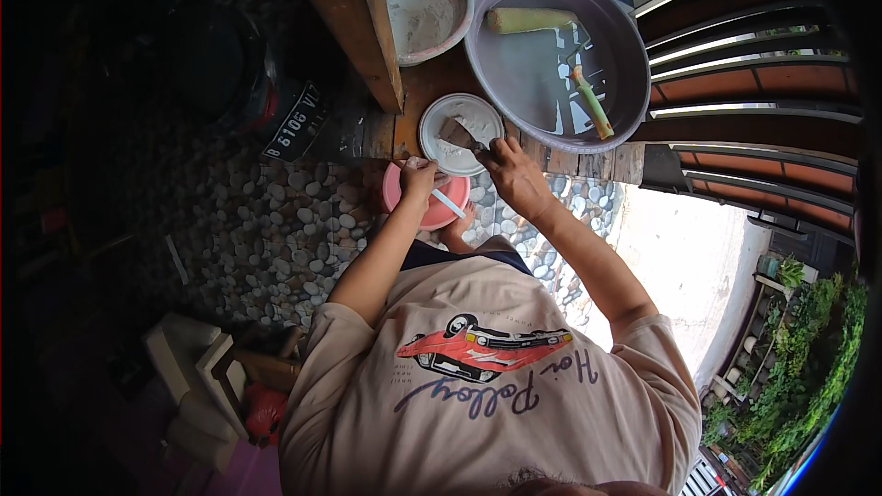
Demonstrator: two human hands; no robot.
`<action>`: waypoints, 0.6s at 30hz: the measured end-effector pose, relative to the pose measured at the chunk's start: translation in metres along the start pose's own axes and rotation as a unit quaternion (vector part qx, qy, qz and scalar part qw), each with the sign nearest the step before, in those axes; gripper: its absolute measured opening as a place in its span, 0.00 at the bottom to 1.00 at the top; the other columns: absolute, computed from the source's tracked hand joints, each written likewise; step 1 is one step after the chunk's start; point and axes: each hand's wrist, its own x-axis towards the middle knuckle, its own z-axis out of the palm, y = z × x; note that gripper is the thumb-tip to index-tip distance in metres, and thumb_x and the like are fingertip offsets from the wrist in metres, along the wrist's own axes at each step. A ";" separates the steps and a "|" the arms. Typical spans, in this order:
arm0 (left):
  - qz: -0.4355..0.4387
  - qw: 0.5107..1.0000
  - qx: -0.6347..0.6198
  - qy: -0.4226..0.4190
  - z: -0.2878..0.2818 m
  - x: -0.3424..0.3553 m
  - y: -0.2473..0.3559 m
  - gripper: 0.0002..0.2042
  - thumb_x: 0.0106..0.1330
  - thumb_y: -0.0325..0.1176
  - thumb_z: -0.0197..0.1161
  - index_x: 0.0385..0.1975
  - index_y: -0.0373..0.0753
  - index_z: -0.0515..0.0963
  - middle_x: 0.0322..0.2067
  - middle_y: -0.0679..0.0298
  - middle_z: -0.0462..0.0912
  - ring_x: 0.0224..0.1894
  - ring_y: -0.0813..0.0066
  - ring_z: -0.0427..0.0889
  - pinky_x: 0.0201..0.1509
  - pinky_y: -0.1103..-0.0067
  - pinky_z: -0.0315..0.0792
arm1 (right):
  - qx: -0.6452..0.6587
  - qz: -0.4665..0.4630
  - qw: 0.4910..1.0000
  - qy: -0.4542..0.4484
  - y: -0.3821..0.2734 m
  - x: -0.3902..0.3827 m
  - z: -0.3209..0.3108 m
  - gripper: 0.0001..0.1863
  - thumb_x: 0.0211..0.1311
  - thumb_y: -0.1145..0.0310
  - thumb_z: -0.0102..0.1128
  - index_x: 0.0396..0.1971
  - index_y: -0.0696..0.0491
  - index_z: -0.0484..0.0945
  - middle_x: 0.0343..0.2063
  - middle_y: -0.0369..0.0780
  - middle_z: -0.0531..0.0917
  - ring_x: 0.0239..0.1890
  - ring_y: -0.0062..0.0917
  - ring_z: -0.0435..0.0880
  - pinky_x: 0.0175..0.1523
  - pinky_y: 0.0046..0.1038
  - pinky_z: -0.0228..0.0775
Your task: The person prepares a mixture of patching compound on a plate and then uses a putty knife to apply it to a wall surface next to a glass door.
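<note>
Pebble-patterned floor (276,230) | wooden bench (432,83) | right hand (519,176) gripping scraper (456,134)

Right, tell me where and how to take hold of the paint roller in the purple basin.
Grip the green handle, probably from the person's side: its butt end points that way, close to the near right wall of the basin, while the thick sleeve lies at the far side.
</note>
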 end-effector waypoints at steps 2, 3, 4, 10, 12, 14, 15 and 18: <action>-0.002 1.000 0.002 0.001 -0.001 0.000 0.000 0.06 0.65 0.23 0.57 0.35 0.30 0.67 0.32 0.53 0.78 0.32 0.60 0.84 0.38 0.69 0.85 | 0.011 -0.006 1.000 -0.004 -0.001 -0.001 0.004 0.18 0.54 0.73 0.52 0.45 0.56 0.80 0.39 0.42 0.72 0.45 0.36 0.72 0.45 0.33 0.75; -0.003 1.000 0.002 0.001 -0.002 0.001 0.000 0.06 0.65 0.23 0.57 0.35 0.30 0.67 0.32 0.53 0.78 0.32 0.60 0.84 0.38 0.69 0.85 | 0.019 -0.014 1.000 -0.009 -0.001 -0.001 0.004 0.18 0.54 0.73 0.52 0.45 0.55 0.80 0.39 0.42 0.72 0.45 0.36 0.72 0.44 0.33 0.75; -0.001 1.000 -0.002 0.000 -0.002 0.002 -0.001 0.06 0.65 0.23 0.57 0.35 0.30 0.67 0.32 0.52 0.77 0.32 0.60 0.84 0.38 0.69 0.85 | 0.020 -0.014 1.000 -0.010 0.000 -0.003 0.002 0.18 0.54 0.73 0.52 0.45 0.55 0.80 0.39 0.42 0.72 0.45 0.36 0.72 0.44 0.33 0.75; 0.004 1.000 -0.008 0.008 0.000 0.003 -0.003 0.06 0.64 0.22 0.57 0.35 0.29 0.66 0.33 0.51 0.76 0.32 0.59 0.84 0.38 0.68 0.85 | 0.009 -0.001 1.000 0.002 0.011 -0.020 -0.026 0.18 0.53 0.74 0.53 0.45 0.56 0.80 0.38 0.42 0.72 0.44 0.36 0.72 0.44 0.33 0.74; 0.005 1.000 -0.006 0.006 0.000 0.004 -0.003 0.06 0.64 0.22 0.57 0.35 0.29 0.66 0.33 0.51 0.76 0.33 0.58 0.84 0.38 0.68 0.85 | 0.015 -0.001 1.000 -0.001 0.007 -0.025 -0.024 0.18 0.53 0.74 0.53 0.45 0.56 0.80 0.37 0.42 0.72 0.43 0.36 0.73 0.44 0.32 0.74; 0.002 1.000 0.009 0.018 0.001 0.004 -0.001 0.06 0.64 0.22 0.56 0.35 0.29 0.66 0.33 0.51 0.76 0.33 0.58 0.84 0.38 0.68 0.85 | 0.021 -0.001 1.000 -0.005 0.003 -0.034 -0.019 0.18 0.52 0.74 0.53 0.45 0.57 0.80 0.37 0.42 0.72 0.43 0.37 0.73 0.44 0.32 0.74; 0.002 1.000 0.009 0.018 0.001 0.004 -0.001 0.06 0.64 0.22 0.56 0.35 0.29 0.66 0.33 0.51 0.76 0.33 0.58 0.84 0.38 0.68 0.85 | 0.016 -0.004 1.000 -0.011 0.001 -0.039 -0.013 0.18 0.52 0.74 0.53 0.44 0.57 0.80 0.37 0.43 0.72 0.43 0.37 0.73 0.44 0.32 0.74; 0.002 1.000 0.001 0.004 0.000 0.003 -0.002 0.06 0.64 0.22 0.56 0.35 0.29 0.66 0.34 0.51 0.76 0.33 0.58 0.84 0.38 0.68 0.85 | 0.016 0.010 1.000 -0.007 0.000 -0.044 0.000 0.18 0.52 0.74 0.53 0.44 0.56 0.80 0.37 0.43 0.73 0.42 0.38 0.73 0.43 0.33 0.73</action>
